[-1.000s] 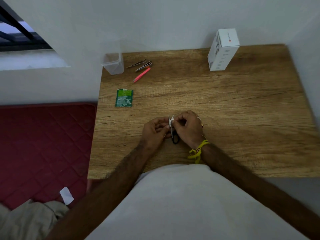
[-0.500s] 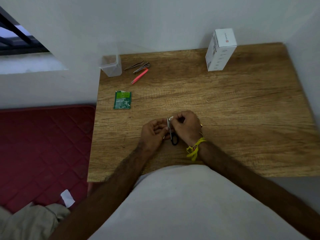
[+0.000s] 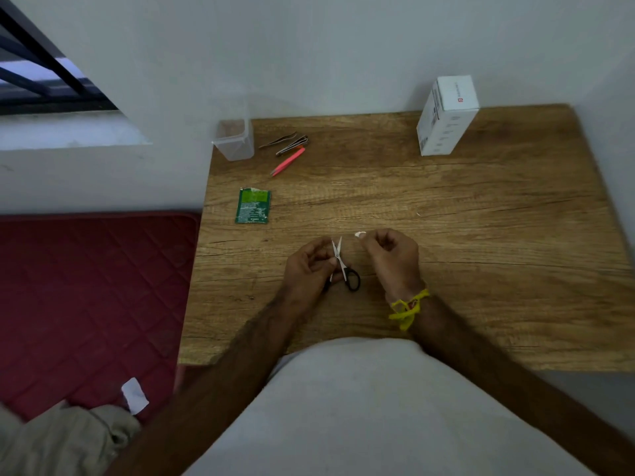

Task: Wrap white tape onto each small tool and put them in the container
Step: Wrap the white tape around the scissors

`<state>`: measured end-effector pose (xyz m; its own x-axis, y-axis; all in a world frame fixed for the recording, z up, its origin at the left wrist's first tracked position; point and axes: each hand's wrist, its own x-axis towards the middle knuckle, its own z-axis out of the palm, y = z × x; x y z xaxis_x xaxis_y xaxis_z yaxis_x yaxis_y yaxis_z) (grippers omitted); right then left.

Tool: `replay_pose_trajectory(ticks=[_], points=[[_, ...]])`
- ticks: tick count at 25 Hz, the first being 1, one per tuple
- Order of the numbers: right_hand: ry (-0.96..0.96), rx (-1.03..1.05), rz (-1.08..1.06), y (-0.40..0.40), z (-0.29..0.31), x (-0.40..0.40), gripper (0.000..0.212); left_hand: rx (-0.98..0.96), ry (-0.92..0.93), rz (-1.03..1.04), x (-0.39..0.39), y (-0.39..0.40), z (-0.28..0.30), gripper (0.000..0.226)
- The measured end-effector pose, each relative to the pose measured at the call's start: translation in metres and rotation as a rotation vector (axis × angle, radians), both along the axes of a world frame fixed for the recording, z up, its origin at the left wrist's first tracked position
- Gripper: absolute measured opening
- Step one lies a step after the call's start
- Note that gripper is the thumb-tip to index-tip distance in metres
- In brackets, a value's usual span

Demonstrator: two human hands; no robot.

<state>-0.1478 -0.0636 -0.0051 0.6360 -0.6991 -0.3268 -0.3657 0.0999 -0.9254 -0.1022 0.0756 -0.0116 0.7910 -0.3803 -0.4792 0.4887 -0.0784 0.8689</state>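
My left hand (image 3: 307, 267) holds small black-handled scissors (image 3: 343, 267) upright over the wooden table (image 3: 481, 235), blades pointing away and slightly parted. To the right, my right hand (image 3: 391, 257) pinches a small piece of white tape (image 3: 359, 235) at its fingertips, a short gap away from the blades. At the table's far left corner stands a clear plastic container (image 3: 234, 140). Beside it lie two metal tweezers (image 3: 287, 143) and a pink tweezer (image 3: 288, 161).
A green sachet (image 3: 253, 205) lies on the table left of my hands. A white box (image 3: 446, 115) stands at the far right against the wall. A red quilted mat (image 3: 86, 297) lies left of the table, with crumpled cloth (image 3: 62, 438) near it.
My hands were pressed together over the scissors; now the right hand has pulled away to the right with the bit of white tape. The scissors stay in my left hand.
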Motion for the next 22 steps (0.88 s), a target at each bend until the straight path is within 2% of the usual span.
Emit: replay_pose_trajectory(ticks=[3, 5, 8, 14, 19, 22], points=[[-0.046, -0.181, 0.171, 0.008, 0.003, -0.024, 0.009, 0.049, -0.035, 0.020, -0.001, -0.006, -0.001, 0.034], [0.011, -0.298, 0.294, 0.012, 0.000, -0.027, 0.007, 0.105, -0.069, 0.071, -0.002, -0.011, -0.004, 0.031], [0.077, -0.383, 0.318, 0.009, -0.006, -0.024, 0.007, 0.090, -0.089, 0.081, -0.002, -0.015, -0.005, 0.032], [-0.009, -0.499, 0.384, 0.004, -0.007, -0.024, 0.009, 0.069, -0.165, 0.027, 0.003, -0.007, -0.005, 0.032], [-0.035, -0.641, 0.510, -0.010, -0.003, -0.016, 0.003, -0.012, -0.080, 0.013, 0.012, -0.005, 0.001, 0.036], [-0.059, -0.676, 0.597, -0.015, -0.003, -0.014, 0.001, 0.013, -0.001, 0.080, 0.015, -0.007, 0.002, 0.025]])
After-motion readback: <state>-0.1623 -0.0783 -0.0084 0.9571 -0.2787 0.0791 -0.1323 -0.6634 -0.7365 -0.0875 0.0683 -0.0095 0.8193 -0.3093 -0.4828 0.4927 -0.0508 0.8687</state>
